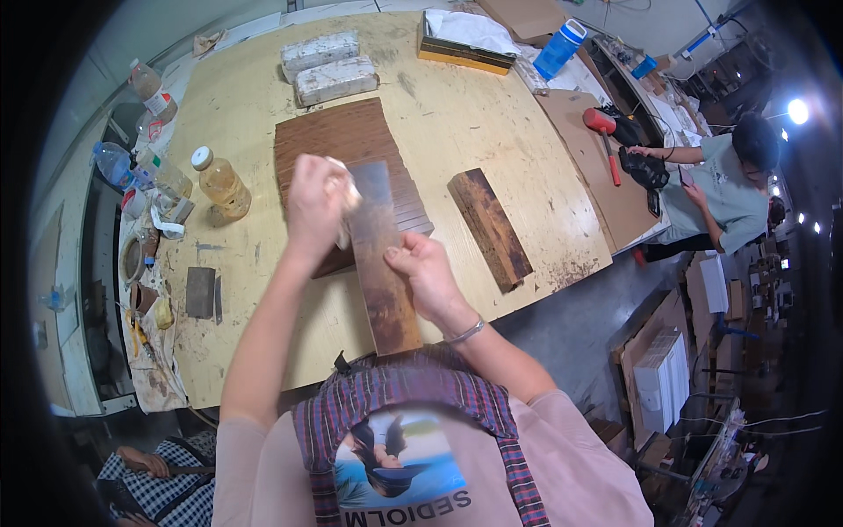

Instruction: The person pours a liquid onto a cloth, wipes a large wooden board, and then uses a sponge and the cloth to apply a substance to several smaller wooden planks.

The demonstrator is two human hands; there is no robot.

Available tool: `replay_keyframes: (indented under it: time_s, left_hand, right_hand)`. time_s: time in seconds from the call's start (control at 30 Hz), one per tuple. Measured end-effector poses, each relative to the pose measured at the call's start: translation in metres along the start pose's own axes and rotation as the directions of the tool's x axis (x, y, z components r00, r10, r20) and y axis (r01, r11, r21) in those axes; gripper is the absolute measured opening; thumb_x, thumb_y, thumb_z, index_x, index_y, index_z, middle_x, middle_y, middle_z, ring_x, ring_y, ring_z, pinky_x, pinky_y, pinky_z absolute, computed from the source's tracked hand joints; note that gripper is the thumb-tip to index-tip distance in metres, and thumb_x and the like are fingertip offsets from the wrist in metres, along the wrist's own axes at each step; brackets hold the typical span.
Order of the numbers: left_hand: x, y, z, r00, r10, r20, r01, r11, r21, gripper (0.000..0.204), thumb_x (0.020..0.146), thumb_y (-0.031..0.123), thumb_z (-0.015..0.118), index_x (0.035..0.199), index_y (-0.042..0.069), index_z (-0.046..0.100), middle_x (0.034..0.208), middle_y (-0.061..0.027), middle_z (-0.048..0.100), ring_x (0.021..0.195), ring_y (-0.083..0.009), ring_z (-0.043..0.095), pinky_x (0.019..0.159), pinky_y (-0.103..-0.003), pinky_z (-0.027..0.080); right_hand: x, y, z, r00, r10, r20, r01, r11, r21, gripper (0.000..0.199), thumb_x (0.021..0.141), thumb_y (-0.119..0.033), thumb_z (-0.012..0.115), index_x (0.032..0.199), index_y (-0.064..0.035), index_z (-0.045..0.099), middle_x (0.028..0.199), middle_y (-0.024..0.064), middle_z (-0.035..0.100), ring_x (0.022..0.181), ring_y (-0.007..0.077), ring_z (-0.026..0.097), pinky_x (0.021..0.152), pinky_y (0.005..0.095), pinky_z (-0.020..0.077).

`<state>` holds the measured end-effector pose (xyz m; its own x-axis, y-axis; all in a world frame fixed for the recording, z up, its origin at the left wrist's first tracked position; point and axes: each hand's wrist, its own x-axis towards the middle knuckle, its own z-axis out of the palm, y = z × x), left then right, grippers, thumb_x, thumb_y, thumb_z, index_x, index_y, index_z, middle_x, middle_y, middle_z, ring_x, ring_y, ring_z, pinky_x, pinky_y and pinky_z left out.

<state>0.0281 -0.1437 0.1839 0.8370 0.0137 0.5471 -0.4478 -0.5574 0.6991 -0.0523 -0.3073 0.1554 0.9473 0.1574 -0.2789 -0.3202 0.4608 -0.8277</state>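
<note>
My right hand (428, 274) grips the right edge of a long, flat wooden board (386, 303), thumb on its face. The board is mottled brown, with a greyish sheen at its far end, and tilts lengthwise in front of me. My left hand (318, 204) is closed around a crumpled pale cloth (349, 197) at the board's upper left edge. Beneath both hands a wide reddish-brown grained wood panel (329, 132) lies on the table, partly hidden. To the right rests a dark, stained wood block (492, 230).
On the pale plywood table (439, 123) sit two wrapped blocks (336, 81), a box with white cloth (468, 44) and a bottle of yellowish liquid (223, 184). A blue bottle (559, 50) and red mallet (602, 132) lie far right. Another person (724, 189) is at the right.
</note>
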Motion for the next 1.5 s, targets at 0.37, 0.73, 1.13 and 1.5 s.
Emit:
replay_keyframes:
  time_s: [0.37, 0.73, 1.13, 1.5]
  left_hand:
    - [-0.039, -0.017, 0.036, 0.866, -0.475, 0.158, 0.498, 0.788, -0.362, 0.016, 0.097, 0.015, 0.058, 0.091, 0.001, 0.053, 0.082, -0.0041, 0.058, 0.076, -0.0083, 0.053, 0.069, -0.026, 0.046]
    - [-0.015, -0.025, 0.031, 0.959, -0.278, -0.050, 0.198, 0.789, -0.582, 0.021, 0.095, 0.014, 0.064, 0.105, 0.000, 0.052, 0.092, -0.0084, 0.061, 0.084, -0.0129, 0.060, 0.077, -0.028, 0.051]
    - [0.006, -0.008, 0.019, 0.955, -0.266, 0.133, 0.284, 0.688, -0.668, 0.020, 0.093, 0.011, 0.067, 0.109, 0.001, 0.058, 0.099, -0.0052, 0.064, 0.084, -0.0092, 0.062, 0.073, -0.024, 0.052]
    - [-0.022, -0.003, 0.033, 0.989, 0.143, 0.036, -0.137, 0.980, -0.148, 0.011, 0.082, 0.001, 0.066, 0.093, 0.002, 0.066, 0.097, -0.0107, 0.061, 0.100, -0.0282, 0.055, 0.090, -0.038, 0.043]
  right_hand:
    - [0.003, 0.006, -0.007, 0.942, -0.334, -0.033, 0.264, 0.798, -0.543, 0.028, 0.089, 0.005, 0.056, 0.117, 0.0088, 0.056, 0.100, 0.0106, 0.068, 0.090, 0.0132, 0.062, 0.082, 0.0282, 0.0501]
    - [-0.004, -0.007, -0.016, 0.939, -0.343, -0.013, 0.290, 0.811, -0.509, 0.027, 0.089, 0.005, 0.056, 0.116, 0.0090, 0.058, 0.107, 0.0088, 0.066, 0.097, 0.0113, 0.059, 0.086, 0.0266, 0.0479]
    - [-0.003, -0.003, -0.019, 0.991, -0.122, 0.056, 0.126, 0.989, -0.077, 0.027, 0.091, 0.002, 0.056, 0.117, 0.0082, 0.059, 0.103, 0.0082, 0.068, 0.088, 0.0101, 0.063, 0.080, 0.0251, 0.0518]
    - [0.018, -0.001, -0.018, 0.967, -0.241, -0.082, 0.212, 0.941, -0.263, 0.011, 0.089, -0.004, 0.061, 0.083, -0.0042, 0.052, 0.068, -0.0061, 0.044, 0.063, 0.0025, 0.041, 0.052, 0.0223, 0.0357]
